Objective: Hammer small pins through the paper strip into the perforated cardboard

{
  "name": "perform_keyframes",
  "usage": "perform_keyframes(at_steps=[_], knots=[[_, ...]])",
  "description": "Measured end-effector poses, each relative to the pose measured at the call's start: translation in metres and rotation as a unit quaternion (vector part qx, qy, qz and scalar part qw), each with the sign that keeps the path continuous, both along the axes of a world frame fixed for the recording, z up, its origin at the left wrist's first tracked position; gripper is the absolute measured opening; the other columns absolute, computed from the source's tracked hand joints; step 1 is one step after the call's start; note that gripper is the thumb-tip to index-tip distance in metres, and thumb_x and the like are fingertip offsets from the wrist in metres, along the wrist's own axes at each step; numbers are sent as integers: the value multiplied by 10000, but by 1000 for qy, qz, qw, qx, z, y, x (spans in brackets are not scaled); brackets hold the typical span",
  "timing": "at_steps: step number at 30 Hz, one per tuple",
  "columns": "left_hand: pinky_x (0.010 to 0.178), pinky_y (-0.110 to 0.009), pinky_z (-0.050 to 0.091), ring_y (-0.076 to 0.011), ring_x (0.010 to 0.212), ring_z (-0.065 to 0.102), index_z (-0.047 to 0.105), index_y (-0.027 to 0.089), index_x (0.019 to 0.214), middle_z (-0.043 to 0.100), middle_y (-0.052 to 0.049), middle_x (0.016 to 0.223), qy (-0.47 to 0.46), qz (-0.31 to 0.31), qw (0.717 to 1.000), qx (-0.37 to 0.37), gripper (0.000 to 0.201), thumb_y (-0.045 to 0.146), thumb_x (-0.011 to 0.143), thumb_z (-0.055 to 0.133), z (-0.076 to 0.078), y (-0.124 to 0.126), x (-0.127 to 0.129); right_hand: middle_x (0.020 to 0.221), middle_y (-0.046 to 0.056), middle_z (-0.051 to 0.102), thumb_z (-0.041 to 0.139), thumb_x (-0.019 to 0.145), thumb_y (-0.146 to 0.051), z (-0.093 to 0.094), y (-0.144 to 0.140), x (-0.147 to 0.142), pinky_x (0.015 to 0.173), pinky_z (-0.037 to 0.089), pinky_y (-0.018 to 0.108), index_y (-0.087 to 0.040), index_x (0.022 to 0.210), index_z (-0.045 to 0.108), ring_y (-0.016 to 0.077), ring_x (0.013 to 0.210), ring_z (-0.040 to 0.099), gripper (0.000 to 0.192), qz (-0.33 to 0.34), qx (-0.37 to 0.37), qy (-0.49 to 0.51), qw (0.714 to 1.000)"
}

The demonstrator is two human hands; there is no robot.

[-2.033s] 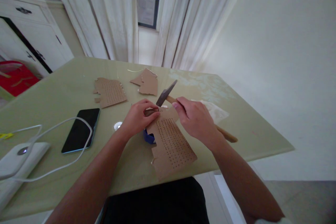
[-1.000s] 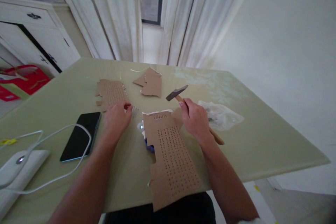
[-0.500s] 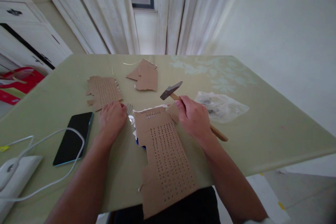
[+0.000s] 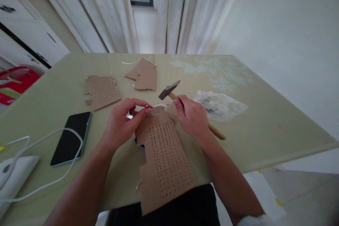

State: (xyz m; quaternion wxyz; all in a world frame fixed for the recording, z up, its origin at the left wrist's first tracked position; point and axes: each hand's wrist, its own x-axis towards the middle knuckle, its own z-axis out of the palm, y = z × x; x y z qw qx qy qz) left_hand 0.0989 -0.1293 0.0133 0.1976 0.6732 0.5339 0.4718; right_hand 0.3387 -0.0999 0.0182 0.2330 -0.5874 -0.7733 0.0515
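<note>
A long piece of brown cardboard (image 4: 169, 155) with rows of punched holes lies in front of me, its near end hanging past the table edge. At its far end my left hand (image 4: 124, 120) pinches a small nail (image 4: 147, 106) between thumb and forefinger, over the upper rows of holes. My right hand (image 4: 192, 116) is closed round the wooden handle of a hammer (image 4: 169, 90). The hammer's metal head is raised just beyond the cardboard, apart from the nail. Something blue and white, mostly covered, lies under the cardboard's left side.
A second perforated cardboard piece (image 4: 102, 91) and plain cardboard scraps (image 4: 146, 77) lie farther back. A clear plastic bag (image 4: 225, 107) with dark bits inside rests to the right. On the left are a phone (image 4: 71, 137), a white cable (image 4: 75, 162) and a white power strip (image 4: 19, 169).
My left hand has moved right, from the nails on the table to the cardboard's far end, now with a nail in its fingers. The hammer stays about where it was.
</note>
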Motion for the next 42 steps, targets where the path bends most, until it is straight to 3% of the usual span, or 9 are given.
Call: perform_keyframes(at_steps=[12,26,42], knots=[[583,-266,451,-135,629,538,852,278,970,748,5,812,29,-19,999,-6,103,328,932,770,-6,2,4,935,94,799,407,1157,-394,-1,-1,-1,648,305,342,-200,1110,706,234,782,685,360,10,3,3,1000],[756,-348,505,-193,790,665,837,270,1004,810,-11,894,93,-36,994,36,107,333,984,752,-3,2,8,945,93,799,424,1162,-383,-1,0,-2,659,315,339,-192,1099,701,239,813,705,341,13,-6,-12,1000],[780,-360,494,-197,798,654,836,261,1016,799,-16,877,106,-32,993,31,129,331,995,730,-1,2,7,959,88,805,423,1163,-389,-5,0,-1,653,310,343,-197,1115,698,242,809,711,339,15,5,-14,1000]])
